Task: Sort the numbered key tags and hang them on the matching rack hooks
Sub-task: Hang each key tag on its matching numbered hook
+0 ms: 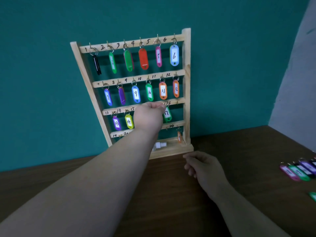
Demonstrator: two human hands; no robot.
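The left hand (148, 115) is pinching the ring of green tag 17 (167, 114) at the rack (187, 82); the right hand (203, 166) is hovering loosely curled, holding nothing

Left arm stretched forward and up, left hand (148, 115) back to camera, fingertips pinching the ring of tag 17 (167, 115). Right hand (203, 166) low, fingers loosely curled, holding nothing.

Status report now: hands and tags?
Left hand pinching green number-17 plastic tag at wooden rack hook. Right hand idle, loosely curled. Nothing blocking.
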